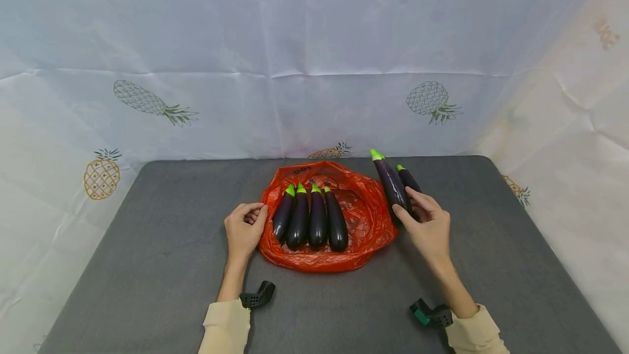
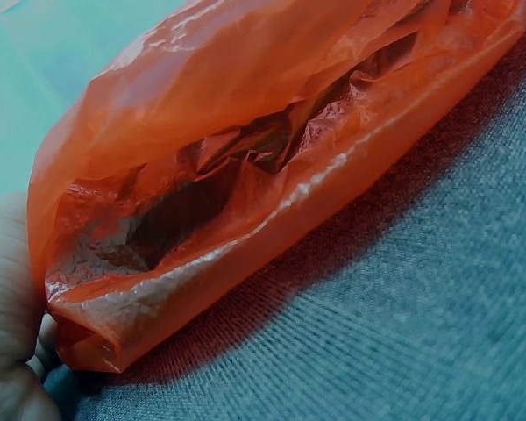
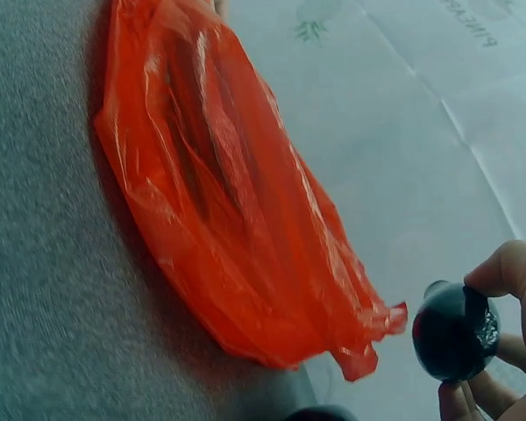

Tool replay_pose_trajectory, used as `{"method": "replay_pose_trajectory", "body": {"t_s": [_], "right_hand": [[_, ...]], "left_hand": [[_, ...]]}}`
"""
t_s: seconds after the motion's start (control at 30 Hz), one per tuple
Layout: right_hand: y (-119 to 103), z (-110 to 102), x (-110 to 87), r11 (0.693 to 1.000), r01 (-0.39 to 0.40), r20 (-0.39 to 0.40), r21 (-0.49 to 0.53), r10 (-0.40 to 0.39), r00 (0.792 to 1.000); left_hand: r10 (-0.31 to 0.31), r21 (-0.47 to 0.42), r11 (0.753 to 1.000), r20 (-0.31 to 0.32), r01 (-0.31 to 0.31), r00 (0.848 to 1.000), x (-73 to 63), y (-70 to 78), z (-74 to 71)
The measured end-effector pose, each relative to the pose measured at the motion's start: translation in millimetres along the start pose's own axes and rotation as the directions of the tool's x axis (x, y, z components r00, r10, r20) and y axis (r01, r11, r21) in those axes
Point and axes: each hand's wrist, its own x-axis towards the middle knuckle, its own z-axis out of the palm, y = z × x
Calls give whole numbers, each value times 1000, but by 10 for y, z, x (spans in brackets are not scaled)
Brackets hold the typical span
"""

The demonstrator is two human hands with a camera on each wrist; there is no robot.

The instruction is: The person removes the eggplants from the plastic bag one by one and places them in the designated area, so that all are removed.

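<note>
A red plastic bag [image 1: 369, 217] lies on the table with its mouth spread wide, and several dark purple eggplants [image 1: 317, 220] with bright green tops rest side by side inside. At its left rim my left hand [image 1: 244, 231] pinches the plastic between thumb and fingers; the left wrist view has the hand [image 2: 4, 298] at the bag's edge. My right hand [image 1: 429, 228] grips one eggplant [image 1: 390, 182] by its lower end, green top pointing away, just right of the bag. In the right wrist view this eggplant [image 3: 451, 333] is apart from the bag [image 3: 237, 202].
Another eggplant [image 1: 408, 178] lies on the grey table [image 1: 481, 223] beyond the right hand, partly hidden by it. Behind the table hangs a white cloth [image 1: 304, 113] printed with pineapples. Black wrist cameras [image 1: 257, 295] sit on both forearms.
</note>
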Motion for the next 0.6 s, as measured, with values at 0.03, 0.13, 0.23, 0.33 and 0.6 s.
{"method": "replay_pose_trajectory", "body": {"t_s": [0.03, 0.13, 0.23, 0.33, 0.6], "right_hand": [[5, -10, 7, 1000, 0, -4, -1, 0, 1000], [27, -43, 31, 1000, -3, -25, -13, 3, 1000], [40, -80, 56, 1000, -15, -50, -27, 13, 999], [69, -120, 88, 999, -20, -78, -48, 17, 997], [169, -222, 176, 999, -30, -134, -35, 25, 991]], "left_hand": [[1, -3, 1000, -1, -1, 1000, -1, 1, 0], [-1, -12, 1000, -3, 1, 1000, -3, 6, -1], [-10, -15, 1000, 0, 10, 1000, -4, 10, -2], [-16, -14, 1000, 3, 16, 1000, -4, 11, -1], [-21, -7, 1000, 5, 21, 1000, -2, 9, -2]]}}
